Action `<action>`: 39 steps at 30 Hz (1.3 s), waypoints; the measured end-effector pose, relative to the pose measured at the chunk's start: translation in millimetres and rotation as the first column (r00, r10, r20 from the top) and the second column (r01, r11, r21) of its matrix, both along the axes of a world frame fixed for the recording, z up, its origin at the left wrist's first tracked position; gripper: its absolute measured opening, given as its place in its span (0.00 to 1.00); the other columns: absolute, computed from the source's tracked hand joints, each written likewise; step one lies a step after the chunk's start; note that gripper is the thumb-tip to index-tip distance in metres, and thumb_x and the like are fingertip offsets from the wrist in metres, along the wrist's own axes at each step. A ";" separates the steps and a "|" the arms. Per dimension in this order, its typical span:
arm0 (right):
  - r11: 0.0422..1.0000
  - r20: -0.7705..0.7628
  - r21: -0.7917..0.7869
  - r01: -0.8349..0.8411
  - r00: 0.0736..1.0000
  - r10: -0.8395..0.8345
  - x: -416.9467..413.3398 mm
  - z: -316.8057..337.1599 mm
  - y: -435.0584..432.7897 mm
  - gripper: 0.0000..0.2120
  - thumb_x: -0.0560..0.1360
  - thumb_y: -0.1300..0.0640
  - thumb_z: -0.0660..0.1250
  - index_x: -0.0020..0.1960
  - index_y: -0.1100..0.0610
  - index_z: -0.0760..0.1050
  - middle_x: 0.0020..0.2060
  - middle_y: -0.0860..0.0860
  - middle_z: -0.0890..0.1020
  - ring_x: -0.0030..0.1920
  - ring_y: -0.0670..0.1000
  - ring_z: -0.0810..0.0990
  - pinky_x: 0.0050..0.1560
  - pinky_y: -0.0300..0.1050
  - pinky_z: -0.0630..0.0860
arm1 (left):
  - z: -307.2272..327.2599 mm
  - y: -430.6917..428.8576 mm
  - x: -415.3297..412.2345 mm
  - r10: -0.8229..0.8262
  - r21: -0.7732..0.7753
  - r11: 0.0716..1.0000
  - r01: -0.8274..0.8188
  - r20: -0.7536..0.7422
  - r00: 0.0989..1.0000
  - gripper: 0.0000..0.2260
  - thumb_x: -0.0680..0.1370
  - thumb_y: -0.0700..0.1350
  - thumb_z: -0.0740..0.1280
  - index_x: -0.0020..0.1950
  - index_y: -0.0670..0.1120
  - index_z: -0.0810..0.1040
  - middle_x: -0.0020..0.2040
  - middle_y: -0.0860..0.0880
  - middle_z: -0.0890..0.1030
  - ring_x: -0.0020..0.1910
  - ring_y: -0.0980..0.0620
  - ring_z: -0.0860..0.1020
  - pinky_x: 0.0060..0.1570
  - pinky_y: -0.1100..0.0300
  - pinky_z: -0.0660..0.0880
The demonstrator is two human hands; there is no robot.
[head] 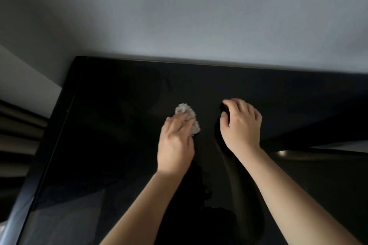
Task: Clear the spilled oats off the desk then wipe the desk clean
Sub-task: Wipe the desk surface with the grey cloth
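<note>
The left hand [176, 145] reaches in from the near edge, forearm slanting up and to the left, back of the hand upward; its fingers lie almost straight across a crumpled wad [188, 112], pressing it down onto the desk [111, 125] rather than curling round it, so the hand is relaxed and flat, not clenched; its outline is slightly blurred; the right hand [242, 125] comes in from the near right, wrist raised, palm arched over the surface and fingers [229, 103] curled with their tips on the desk; what lies beneath that palm is hidden, so I cannot tell whether it grasps anything; the two hands sit near each other but apart; the wad is pale grey-white, rumpled and lumpy, lying about mid-desk and just left of the right hand, showing beyond the left fingertips on the far side and to their right; the desk is black and glossy, carrying dim reflections of both arms; its far edge meets a plain grey wall [199, 16]
</note>
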State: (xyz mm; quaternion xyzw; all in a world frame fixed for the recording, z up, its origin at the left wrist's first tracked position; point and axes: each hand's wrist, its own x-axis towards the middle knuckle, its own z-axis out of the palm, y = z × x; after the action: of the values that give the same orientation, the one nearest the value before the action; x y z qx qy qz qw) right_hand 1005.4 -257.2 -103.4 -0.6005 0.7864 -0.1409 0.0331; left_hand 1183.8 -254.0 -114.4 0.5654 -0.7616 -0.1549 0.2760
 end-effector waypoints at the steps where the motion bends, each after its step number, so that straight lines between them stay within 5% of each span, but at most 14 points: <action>1: 1.000 0.017 0.000 -0.015 1.000 0.015 -0.6 0.3 -15.0 0.19 0.77 0.53 0.58 0.68 0.53 0.71 0.68 0.53 0.72 0.70 0.57 0.68 0.70 0.62 0.61 | 1.7 -6.6 -9.2 -0.016 0.011 1.000 0.017 -0.003 1.000 0.19 0.73 0.38 0.57 0.60 0.41 0.81 0.62 0.44 0.78 0.64 0.46 0.73 0.71 0.47 0.64; 5: 0.985 -0.041 0.166 -0.037 0.998 0.044 2.2 -13.8 -50.2 0.25 0.81 0.48 0.50 0.77 0.50 0.55 0.78 0.51 0.55 0.78 0.55 0.49 0.75 0.65 0.48 | 1.4 -50.8 -12.7 -0.016 -0.003 1.000 0.016 -0.016 1.000 0.18 0.73 0.35 0.59 0.59 0.42 0.81 0.61 0.45 0.79 0.63 0.46 0.75 0.70 0.45 0.64; 11: 0.985 -0.102 0.171 -0.014 0.994 0.032 1.7 -16.0 -49.8 0.26 0.81 0.48 0.50 0.77 0.50 0.56 0.78 0.51 0.57 0.78 0.57 0.52 0.74 0.66 0.51 | 0.5 -87.2 41.8 0.340 0.062 0.939 -0.339 -0.006 0.940 0.19 0.72 0.30 0.66 0.61 0.41 0.80 0.64 0.43 0.77 0.63 0.43 0.74 0.72 0.48 0.61; 15: 0.995 -0.045 0.095 -0.040 0.998 0.044 -0.5 -10.4 -71.1 0.23 0.78 0.49 0.56 0.72 0.53 0.66 0.73 0.53 0.67 0.74 0.57 0.62 0.72 0.65 0.57 | -1.0 -88.5 10.3 0.199 -0.022 0.980 -0.199 0.011 0.980 0.19 0.70 0.31 0.64 0.59 0.40 0.81 0.60 0.42 0.79 0.61 0.43 0.76 0.68 0.43 0.67; 22: 0.997 0.066 -0.012 -0.083 0.994 0.083 -2.1 -16.3 -104.5 0.23 0.78 0.56 0.55 0.72 0.53 0.68 0.73 0.50 0.68 0.75 0.53 0.60 0.75 0.63 0.52 | 1.1 -123.4 -22.0 0.011 -0.034 0.999 -0.011 -0.002 1.000 0.18 0.73 0.37 0.59 0.59 0.42 0.81 0.60 0.45 0.79 0.62 0.47 0.76 0.66 0.43 0.69; 26: 0.998 0.074 -0.011 -0.069 0.995 0.070 -3.7 -17.0 -104.3 0.22 0.78 0.56 0.56 0.72 0.52 0.68 0.72 0.50 0.68 0.75 0.52 0.60 0.75 0.62 0.51 | -2.6 -144.8 36.2 0.276 -0.028 0.961 -0.276 -0.031 0.961 0.19 0.71 0.32 0.62 0.59 0.42 0.81 0.60 0.44 0.79 0.61 0.44 0.76 0.66 0.42 0.68; 30: 0.998 0.065 0.009 -0.065 0.996 0.064 0.5 -17.7 -105.6 0.22 0.78 0.56 0.56 0.72 0.53 0.68 0.73 0.51 0.68 0.76 0.54 0.60 0.75 0.63 0.50 | 2.0 -153.7 67.9 0.553 0.082 0.832 -0.548 -0.039 0.833 0.17 0.75 0.33 0.63 0.61 0.43 0.80 0.64 0.46 0.76 0.63 0.47 0.74 0.67 0.54 0.68; 34: 0.998 0.065 -0.008 -0.061 0.996 0.061 3.0 -17.9 -105.9 0.22 0.79 0.57 0.57 0.72 0.54 0.68 0.72 0.52 0.69 0.75 0.56 0.60 0.75 0.64 0.50 | 0.8 -150.5 6.0 0.354 -0.050 0.931 -0.361 -0.107 0.929 0.14 0.69 0.32 0.64 0.51 0.40 0.83 0.54 0.43 0.82 0.55 0.46 0.77 0.61 0.58 0.70; 39: 0.996 0.081 -0.040 -0.076 0.994 0.079 0.8 -17.7 -106.1 0.21 0.79 0.56 0.57 0.72 0.54 0.69 0.72 0.51 0.69 0.75 0.54 0.61 0.75 0.63 0.50 | 2.4 -141.6 -29.2 0.112 -0.050 0.992 -0.113 -0.016 0.994 0.16 0.73 0.37 0.60 0.58 0.43 0.81 0.59 0.45 0.80 0.60 0.47 0.76 0.65 0.45 0.71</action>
State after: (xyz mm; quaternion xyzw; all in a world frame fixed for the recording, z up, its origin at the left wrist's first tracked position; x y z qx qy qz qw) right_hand 1006.3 -363.3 -121.2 -0.6248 0.7577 -0.1786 0.0602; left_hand 1154.7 -395.6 -112.0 0.5994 -0.7304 -0.1233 0.3034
